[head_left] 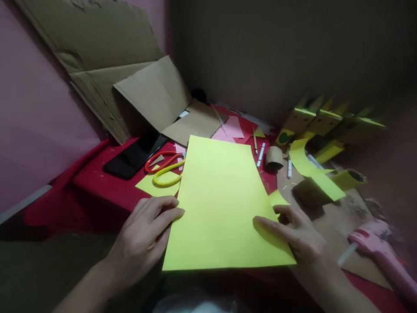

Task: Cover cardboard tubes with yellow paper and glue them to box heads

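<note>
A flat sheet of yellow paper (221, 195) is held up between both my hands, over the front of the red-covered table. My left hand (143, 239) grips its left edge, thumb on the front face and the other fingers partly hidden. On the right edge, my right hand (299, 234) pinches the sheet with the thumb on top and the fingers behind. Scissors with one red and one yellow handle (167, 179) lie just left of the sheet, their blades hidden behind it. Under them is a yellow paper scrap (146, 187).
A black phone (130, 158) lies at the left, near leaning cardboard (110, 52). To the right are a cardboard roll (274, 158), a curled yellow strip (301, 161), a pink glue gun (374, 243) and cardboard pieces with yellow edges (329, 121). A pencil (255, 141) lies behind.
</note>
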{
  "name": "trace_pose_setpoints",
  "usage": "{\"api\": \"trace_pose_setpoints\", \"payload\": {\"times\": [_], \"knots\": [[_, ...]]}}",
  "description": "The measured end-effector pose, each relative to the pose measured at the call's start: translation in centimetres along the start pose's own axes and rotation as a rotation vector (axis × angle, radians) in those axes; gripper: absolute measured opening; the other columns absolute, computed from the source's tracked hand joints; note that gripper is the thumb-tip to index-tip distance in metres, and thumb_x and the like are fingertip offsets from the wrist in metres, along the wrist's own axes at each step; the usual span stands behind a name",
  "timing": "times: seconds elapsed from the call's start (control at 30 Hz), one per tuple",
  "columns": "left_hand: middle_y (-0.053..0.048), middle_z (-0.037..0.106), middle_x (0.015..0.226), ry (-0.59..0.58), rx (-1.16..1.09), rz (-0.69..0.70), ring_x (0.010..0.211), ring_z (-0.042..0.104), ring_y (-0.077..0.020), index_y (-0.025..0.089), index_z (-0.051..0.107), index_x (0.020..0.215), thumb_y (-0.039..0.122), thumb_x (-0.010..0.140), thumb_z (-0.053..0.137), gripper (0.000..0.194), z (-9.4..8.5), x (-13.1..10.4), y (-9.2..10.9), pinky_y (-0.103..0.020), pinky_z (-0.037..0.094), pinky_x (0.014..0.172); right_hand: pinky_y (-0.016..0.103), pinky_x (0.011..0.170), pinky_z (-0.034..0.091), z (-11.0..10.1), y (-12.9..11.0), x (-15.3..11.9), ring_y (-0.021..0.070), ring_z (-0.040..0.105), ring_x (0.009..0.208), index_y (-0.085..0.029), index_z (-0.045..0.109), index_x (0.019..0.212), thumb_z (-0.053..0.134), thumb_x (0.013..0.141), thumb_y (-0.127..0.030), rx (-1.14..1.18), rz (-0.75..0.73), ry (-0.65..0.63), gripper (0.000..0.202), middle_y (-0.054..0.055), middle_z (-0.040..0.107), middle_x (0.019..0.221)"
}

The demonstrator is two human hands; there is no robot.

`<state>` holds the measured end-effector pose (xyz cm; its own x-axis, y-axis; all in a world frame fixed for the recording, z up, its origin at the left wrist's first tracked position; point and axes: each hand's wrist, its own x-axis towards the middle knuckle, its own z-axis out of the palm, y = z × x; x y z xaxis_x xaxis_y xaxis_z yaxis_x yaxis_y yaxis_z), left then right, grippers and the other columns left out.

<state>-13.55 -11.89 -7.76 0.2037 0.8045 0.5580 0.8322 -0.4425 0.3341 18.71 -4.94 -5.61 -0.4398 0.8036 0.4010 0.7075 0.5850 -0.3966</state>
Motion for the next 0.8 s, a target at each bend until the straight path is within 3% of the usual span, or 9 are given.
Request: {"api": "trace_pose_setpoints", "payload": {"times": [0.13, 0.3, 0.43, 0.57, 0.8], "knots": [[-0.009, 0.055, 0.111, -0.006, 0.002, 0.019, 0.103, 0.054, -0.0219, 0.018, 0.057, 0.113, -0.003, 0.088, 0.048, 0.034, -0.2, -0.1, 0.2, -0.035, 0.045, 0.084, 0.032, 0.060, 0.051, 0.2, 0.9, 0.0, 0.0228, 0.061, 0.078, -0.032, 0.074, 0.102, 0.060, 0.088, -0.029, -0.079, -0.027, 0.014, 0.020, 0.007, 0.060, 0.092], [-0.009, 0.058, 0.113, -0.019, -0.021, 0.000, 0.101, 0.056, -0.0221, 0.022, 0.059, 0.114, 0.003, 0.090, 0.046, 0.033, -0.3, -0.3, 0.0, -0.035, 0.045, 0.083, 0.032, 0.058, 0.044, 0.2, 1.7, 0.5, 0.0220, 0.056, 0.074, -0.032, 0.068, 0.116, 0.052, 0.089, -0.016, -0.141, -0.204, 0.037, 0.035, 0.006, 0.055, 0.086], [-0.009, 0.062, 0.117, 0.011, -0.009, 0.023, 0.104, 0.058, -0.0245, 0.022, 0.060, 0.117, 0.009, 0.092, 0.044, 0.032, -0.3, -1.1, -0.6, -0.038, 0.044, 0.089, 0.032, 0.060, 0.043, -0.2, 1.4, 1.6, 0.0218, 0.055, 0.078, -0.026, 0.071, 0.104, 0.058, 0.087, -0.013, -0.141, -0.223, 0.016, 0.025, 0.008, 0.055, 0.089], [-0.010, 0.065, 0.119, 0.013, -0.009, 0.058, 0.104, 0.059, -0.0286, 0.023, 0.061, 0.121, 0.014, 0.091, 0.047, 0.035, 0.0, -2.1, -1.8, -0.043, 0.041, 0.090, 0.034, 0.069, 0.045, -0.7, 0.8, 2.4, 0.0214, 0.053, 0.085, -0.019, 0.071, 0.100, 0.057, 0.090, -0.008, -0.073, -0.261, -0.047, 0.020, 0.010, 0.060, 0.093], [-0.009, 0.064, 0.122, -0.054, 0.036, -0.006, 0.108, 0.059, -0.0311, 0.032, 0.061, 0.125, 0.029, 0.092, 0.043, 0.037, 0.1, -3.3, -3.2, -0.044, 0.039, 0.091, 0.038, 0.072, 0.045, -1.2, 0.8, 3.0, 0.0233, 0.051, 0.085, -0.010, 0.069, 0.106, 0.057, 0.091, -0.008, -0.020, -0.306, -0.175, 0.020, 0.014, 0.066, 0.092]]}}
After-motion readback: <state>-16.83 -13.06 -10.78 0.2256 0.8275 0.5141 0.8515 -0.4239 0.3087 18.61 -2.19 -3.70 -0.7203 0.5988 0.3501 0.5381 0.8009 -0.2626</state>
